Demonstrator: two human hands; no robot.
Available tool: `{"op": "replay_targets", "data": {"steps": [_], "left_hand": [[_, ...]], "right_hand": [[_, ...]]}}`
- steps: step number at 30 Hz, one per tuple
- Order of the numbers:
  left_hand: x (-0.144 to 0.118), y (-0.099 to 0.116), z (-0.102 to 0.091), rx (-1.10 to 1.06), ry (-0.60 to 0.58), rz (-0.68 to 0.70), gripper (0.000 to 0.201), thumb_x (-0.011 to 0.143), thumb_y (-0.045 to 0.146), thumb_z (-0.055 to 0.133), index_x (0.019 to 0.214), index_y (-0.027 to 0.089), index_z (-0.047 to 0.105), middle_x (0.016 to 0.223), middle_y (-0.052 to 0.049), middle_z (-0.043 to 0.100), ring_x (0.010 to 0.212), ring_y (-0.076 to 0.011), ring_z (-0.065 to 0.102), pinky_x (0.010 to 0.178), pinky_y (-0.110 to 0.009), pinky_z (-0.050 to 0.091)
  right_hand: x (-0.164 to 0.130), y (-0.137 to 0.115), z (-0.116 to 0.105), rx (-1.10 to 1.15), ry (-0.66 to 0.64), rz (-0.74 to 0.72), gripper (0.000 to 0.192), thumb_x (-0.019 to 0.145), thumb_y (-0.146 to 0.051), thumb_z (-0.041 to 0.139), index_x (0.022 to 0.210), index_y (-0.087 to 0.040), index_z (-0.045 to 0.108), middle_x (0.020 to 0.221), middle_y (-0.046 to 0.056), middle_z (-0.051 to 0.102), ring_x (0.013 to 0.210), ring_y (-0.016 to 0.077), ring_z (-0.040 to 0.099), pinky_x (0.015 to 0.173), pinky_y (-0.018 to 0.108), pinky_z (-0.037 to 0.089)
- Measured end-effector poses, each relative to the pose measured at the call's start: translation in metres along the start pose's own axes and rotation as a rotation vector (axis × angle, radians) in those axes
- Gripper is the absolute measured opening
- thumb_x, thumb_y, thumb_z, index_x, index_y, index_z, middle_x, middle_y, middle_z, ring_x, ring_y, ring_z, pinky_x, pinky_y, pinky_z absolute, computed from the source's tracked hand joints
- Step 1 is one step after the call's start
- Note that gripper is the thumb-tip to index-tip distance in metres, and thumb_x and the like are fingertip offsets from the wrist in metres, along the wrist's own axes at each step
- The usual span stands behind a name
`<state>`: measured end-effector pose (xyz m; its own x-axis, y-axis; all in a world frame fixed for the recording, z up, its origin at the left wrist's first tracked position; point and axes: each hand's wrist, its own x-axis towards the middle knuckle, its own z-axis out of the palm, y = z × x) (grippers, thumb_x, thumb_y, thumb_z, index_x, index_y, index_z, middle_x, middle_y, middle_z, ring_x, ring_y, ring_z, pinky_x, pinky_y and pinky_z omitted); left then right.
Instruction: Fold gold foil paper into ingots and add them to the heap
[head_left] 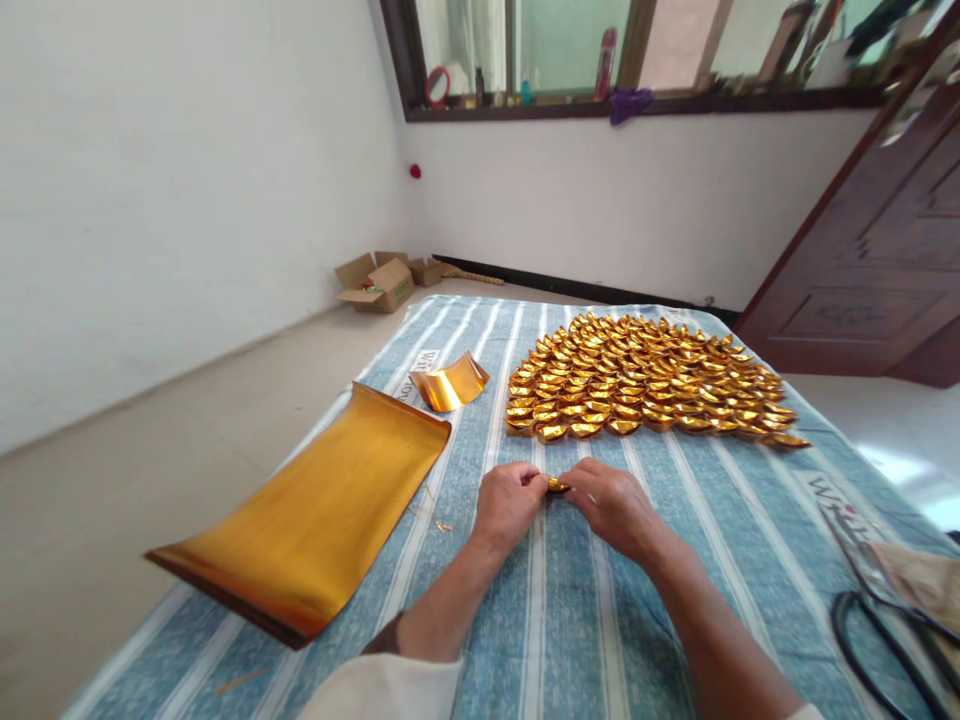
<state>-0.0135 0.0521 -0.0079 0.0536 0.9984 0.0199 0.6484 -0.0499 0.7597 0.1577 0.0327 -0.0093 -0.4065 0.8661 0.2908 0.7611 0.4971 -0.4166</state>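
While your left hand (510, 500) and right hand (611, 503) meet over the striped cloth (570, 620), both pinch a small gold foil piece (557, 486) between closed fingertips. Its long axis runs left-right, ends toward each hand; most of it is hidden by your fingers, shape hard to make out. Just beyond lies a big cluster of folded gold ingots (645, 385), near but apart. A stack of gold sheets (315, 515) sits left, with a curled single sheet (450, 385) behind it. Scissors (885, 620) at right, cut off by the edge.
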Motion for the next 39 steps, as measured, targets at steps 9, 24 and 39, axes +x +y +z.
{"op": "replay_targets", "data": {"steps": [9, 24, 39], "left_hand": [[0.000, 0.004, 0.002, 0.025, 0.019, -0.033, 0.017, 0.076, 0.020, 0.059, 0.066, 0.017, 0.072, 0.065, -0.002, 0.070, 0.064, -0.0147, 0.062, 0.061, -0.023, 0.041], [0.000, 0.006, 0.003, 0.083, 0.039, -0.088, 0.017, 0.073, 0.018, 0.058, 0.062, 0.018, 0.071, 0.063, -0.002, 0.069, 0.063, -0.0146, 0.061, 0.060, -0.023, 0.039], [0.001, 0.007, 0.004, 0.099, 0.054, -0.095, 0.016, 0.071, 0.017, 0.058, 0.058, 0.018, 0.068, 0.061, -0.001, 0.067, 0.063, -0.0146, 0.060, 0.060, -0.023, 0.038]], "right_hand": [[0.007, -0.016, 0.018, 0.178, 0.123, 0.442, 0.036, 0.091, -0.032, 0.044, 0.064, -0.020, 0.065, 0.054, 0.000, 0.059, 0.054, 0.0139, 0.053, 0.054, 0.024, 0.031], [0.012, -0.022, 0.033, 0.151, 0.205, 0.504, 0.029, 0.082, -0.017, 0.047, 0.054, -0.020, 0.056, 0.051, 0.000, 0.055, 0.051, 0.0133, 0.050, 0.051, 0.024, 0.026], [0.012, -0.023, 0.036, 0.147, 0.240, 0.498, 0.029, 0.080, -0.015, 0.048, 0.053, -0.020, 0.054, 0.049, 0.000, 0.054, 0.050, 0.0126, 0.048, 0.050, 0.024, 0.025]]}}
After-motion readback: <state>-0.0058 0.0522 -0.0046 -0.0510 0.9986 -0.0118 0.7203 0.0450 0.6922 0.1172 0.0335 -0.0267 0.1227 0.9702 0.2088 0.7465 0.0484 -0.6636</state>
